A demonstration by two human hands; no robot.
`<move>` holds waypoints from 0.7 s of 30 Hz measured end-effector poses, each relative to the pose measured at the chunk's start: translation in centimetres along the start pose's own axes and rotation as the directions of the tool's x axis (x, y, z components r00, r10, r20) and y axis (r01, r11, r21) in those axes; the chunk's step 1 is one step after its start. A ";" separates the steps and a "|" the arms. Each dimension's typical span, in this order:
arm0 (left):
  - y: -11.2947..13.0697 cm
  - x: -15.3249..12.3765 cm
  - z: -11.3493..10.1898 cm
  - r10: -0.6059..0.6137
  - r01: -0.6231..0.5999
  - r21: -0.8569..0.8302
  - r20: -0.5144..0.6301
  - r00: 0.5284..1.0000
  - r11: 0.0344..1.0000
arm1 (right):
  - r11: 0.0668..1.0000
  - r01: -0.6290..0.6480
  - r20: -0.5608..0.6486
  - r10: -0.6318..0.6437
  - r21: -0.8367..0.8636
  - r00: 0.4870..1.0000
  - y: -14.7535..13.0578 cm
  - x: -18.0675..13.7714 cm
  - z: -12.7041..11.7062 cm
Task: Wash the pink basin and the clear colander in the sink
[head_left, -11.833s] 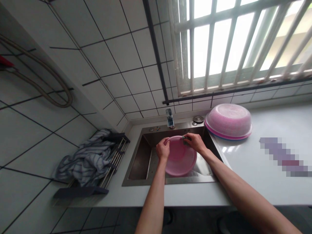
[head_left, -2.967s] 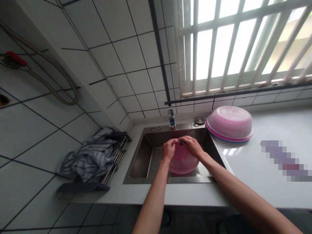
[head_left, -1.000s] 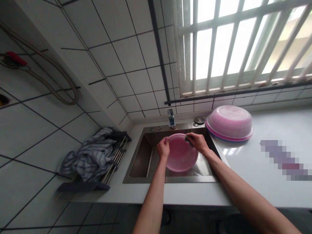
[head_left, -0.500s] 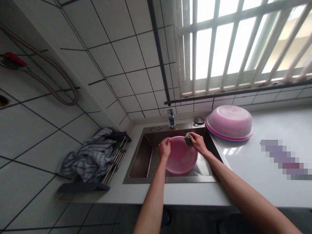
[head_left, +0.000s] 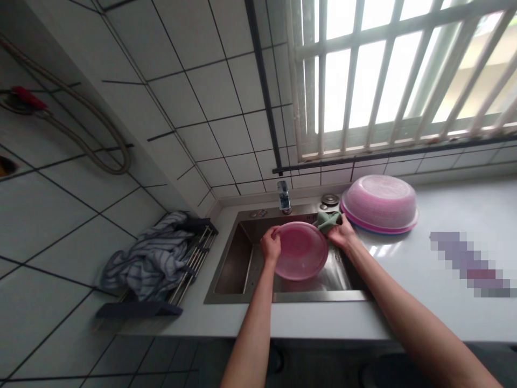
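While I stand watching, much of the pink basin [head_left: 302, 252] stays out of my sight: its underside is turned from me, so I cannot tell whether it touches the floor of the steel sink [head_left: 234, 263] or hangs clear. Just right of the left grip [head_left: 270, 245], it shows me its open mouth. That grip is closed on the near-left stretch of its rim, though the fingertips are partly lost behind the edge. The right grip [head_left: 341, 233] is clamped on a crumpled green cloth [head_left: 328, 221], whose lower folds disappear behind the fingers; whether cloth or fingers brush the rim, I can't say.

Both forearms reach forward from the bottom of the view, which cuts them off below the elbows or thereabouts. The left one rises steeply, its hand bent over the rim; the right one slants in from the right, palm partly turned up and thumb raised beside the cloth.

Beyond the two grips stands the faucet [head_left: 283, 195], its lower end small and hard to make out. Just past the right grip, an upturned pink bowl [head_left: 379, 202] sits on the tabletop [head_left: 315, 320], with only a thin blue edge showing beneath it. Farther right of that grip, a blurred-out patch [head_left: 470, 264] masks something unreadable. Well left of the left grip, striped fabric [head_left: 151, 261] covers part of a rack [head_left: 194, 261].
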State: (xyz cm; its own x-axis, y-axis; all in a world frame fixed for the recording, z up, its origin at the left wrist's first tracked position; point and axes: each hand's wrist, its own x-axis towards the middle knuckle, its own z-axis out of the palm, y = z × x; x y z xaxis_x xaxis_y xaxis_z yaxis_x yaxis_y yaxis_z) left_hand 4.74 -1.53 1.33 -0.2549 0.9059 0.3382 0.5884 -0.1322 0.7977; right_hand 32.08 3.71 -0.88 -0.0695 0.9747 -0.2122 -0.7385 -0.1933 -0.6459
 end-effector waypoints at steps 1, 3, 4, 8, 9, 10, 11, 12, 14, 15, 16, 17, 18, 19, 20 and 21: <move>0.0 0.0 0.0 -0.004 0.004 0.003 -0.004 1.000 1.000 | 1.000 0.008 0.014 -0.008 0.012 1.000 -0.2 0.0 0.0; 0.0 0.0 0.0 -0.012 0.012 0.019 -0.003 1.000 1.000 | 0.999 -0.008 0.022 0.008 0.034 1.000 -0.5 0.1 0.0; 0.0 0.0 0.0 -0.011 0.011 0.026 -0.001 1.000 1.000 | 0.999 -0.027 0.015 0.027 0.034 1.000 -0.6 0.2 0.0; 0.1 -0.1 0.1 0.010 -0.010 0.025 0.012 1.000 1.000 | 0.997 -0.007 -0.077 0.001 -0.081 0.997 0.0 0.3 0.2; 0.2 -0.2 0.1 0.011 -0.011 0.019 0.019 1.000 1.000 | 0.991 0.022 -0.093 -0.035 -0.131 0.995 0.3 0.3 0.2; 0.2 -0.2 0.1 0.010 -0.011 0.013 0.024 1.000 1.000 | 0.981 0.046 -0.100 -0.066 -0.189 0.993 0.5 0.2 0.3; 0.3 -0.1 0.1 0.010 -0.010 0.007 0.026 1.000 1.000 | 0.965 0.061 -0.095 -0.088 -0.253 0.992 0.7 0.1 0.3; 0.3 -0.1 0.0 0.010 -0.010 0.001 0.023 1.000 1.000 | 0.944 0.071 -0.083 -0.103 -0.323 0.991 0.8 0.0 0.3; 0.3 0.1 0.0 0.004 -0.004 -0.013 0.006 1.000 1.000 | 0.875 0.105 -0.057 -0.148 -0.472 0.987 1.0 -0.2 0.1; 0.3 0.1 0.0 -0.003 0.003 -0.027 -0.001 1.000 1.000 | 0.828 0.131 -0.045 -0.184 -0.545 0.982 1.0 -0.3 0.0; 0.2 0.2 0.0 -0.010 0.010 -0.047 -0.002 1.000 0.999 | 0.774 0.156 -0.032 -0.221 -0.614 0.975 1.0 -0.3 -0.1; 0.2 0.3 0.0 -0.014 0.015 -0.072 0.003 1.000 0.997 | 0.717 0.173 -0.019 -0.251 -0.675 0.968 0.9 -0.4 -0.3; 0.1 0.4 0.1 -0.014 0.016 -0.101 0.012 1.000 0.995 | 0.667 0.177 -0.009 -0.266 -0.723 0.964 0.8 -0.4 -0.5; 0.0 0.5 0.2 -0.011 0.014 -0.127 0.024 1.000 0.992 | 0.630 0.172 -0.003 -0.267 -0.758 0.964 0.7 -0.5 -0.6; -0.1 0.5 0.2 -0.007 0.012 -0.147 0.034 0.999 0.989 | 0.607 0.159 -0.005 -0.259 -0.779 0.966 0.6 -0.6 -0.8; -0.1 0.5 0.3 -0.005 0.011 -0.156 0.042 0.999 0.988 | 0.598 0.142 -0.014 -0.249 -0.788 0.968 0.5 -0.7 -0.9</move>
State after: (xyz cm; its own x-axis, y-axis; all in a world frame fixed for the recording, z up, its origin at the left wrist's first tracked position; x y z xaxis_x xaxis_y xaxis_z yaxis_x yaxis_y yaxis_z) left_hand 4.77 -0.94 1.24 -0.2249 0.9228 0.3128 0.4582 -0.1832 0.8697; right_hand 32.40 2.87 -1.71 0.1264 0.9905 -0.0549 0.0770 -0.0650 -0.9949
